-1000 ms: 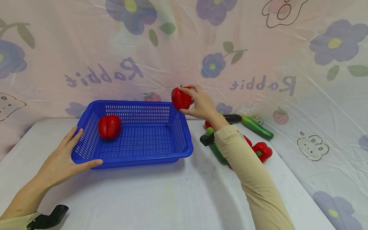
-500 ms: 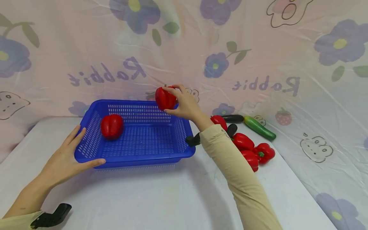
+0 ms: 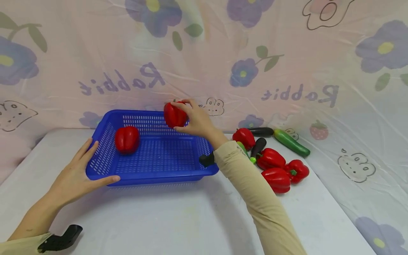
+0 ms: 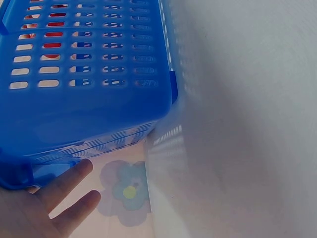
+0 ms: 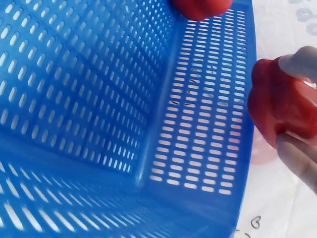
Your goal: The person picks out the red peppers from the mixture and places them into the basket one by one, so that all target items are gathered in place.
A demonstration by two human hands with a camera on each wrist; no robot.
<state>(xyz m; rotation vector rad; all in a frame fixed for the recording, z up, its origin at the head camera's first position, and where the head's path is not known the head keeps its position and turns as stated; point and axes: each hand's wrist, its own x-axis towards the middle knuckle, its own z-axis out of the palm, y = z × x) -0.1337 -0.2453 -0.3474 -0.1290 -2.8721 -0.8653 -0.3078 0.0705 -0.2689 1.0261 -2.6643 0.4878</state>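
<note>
My right hand grips a red bell pepper between thumb and fingers, above the back rim of the blue plastic basket. In the right wrist view the held bell pepper is beside the basket's slotted wall. Another red bell pepper lies inside the basket at its left end. My left hand rests at the basket's left front corner, thumb along the front rim and fingers spread straight along the left side. The left wrist view has its straight fingers beside the basket wall.
Right of the basket on the white table lie several red bell peppers, a dark eggplant, another dark vegetable and a green cucumber-like vegetable. A printed curtain hangs right behind the table.
My right hand has carried the bell pepper left, from the basket's right back corner to over its back rim, then slightly lower. My left hand stays at the basket.
</note>
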